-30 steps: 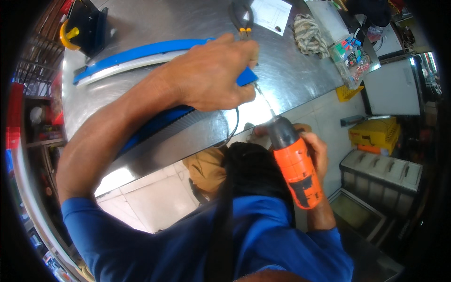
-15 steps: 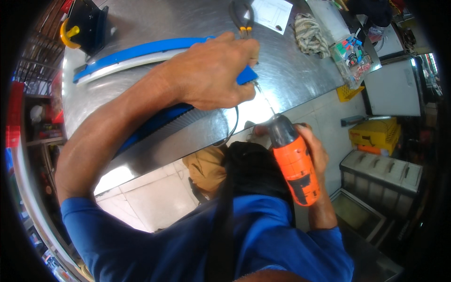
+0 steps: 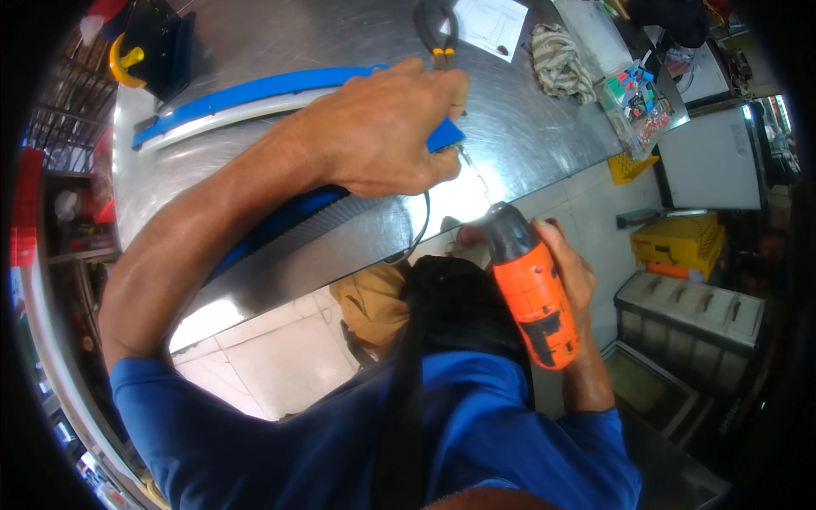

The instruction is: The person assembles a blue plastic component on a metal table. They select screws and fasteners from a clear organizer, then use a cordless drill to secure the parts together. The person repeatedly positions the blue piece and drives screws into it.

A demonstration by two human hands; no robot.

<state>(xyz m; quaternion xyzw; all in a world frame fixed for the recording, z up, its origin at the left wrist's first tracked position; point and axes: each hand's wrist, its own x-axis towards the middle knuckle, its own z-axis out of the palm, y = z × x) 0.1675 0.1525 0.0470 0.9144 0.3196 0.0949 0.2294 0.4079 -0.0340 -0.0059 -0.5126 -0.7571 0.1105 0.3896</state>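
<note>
Blue piece (image 3: 445,136), closed in left hand (image 3: 387,132); orange drill (image 3: 537,293), nearer, wrapped in right hand (image 3: 575,265).
Best held firm, keeping bit (image 3: 478,176) straight toward right end.

White glare pools on the steel tabletop (image 3: 544,136), and the thin drill bit (image 3: 478,174) washes out in it; I see straight edges bow near the dark rim.

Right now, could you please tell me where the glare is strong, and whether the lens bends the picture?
Head view: strong glare on the metal table makes the thin drill bit hard to see; head view: the orange drill shows fairly clearly; head view: fisheye distortion curves edges near the rim, with black corners.
</note>
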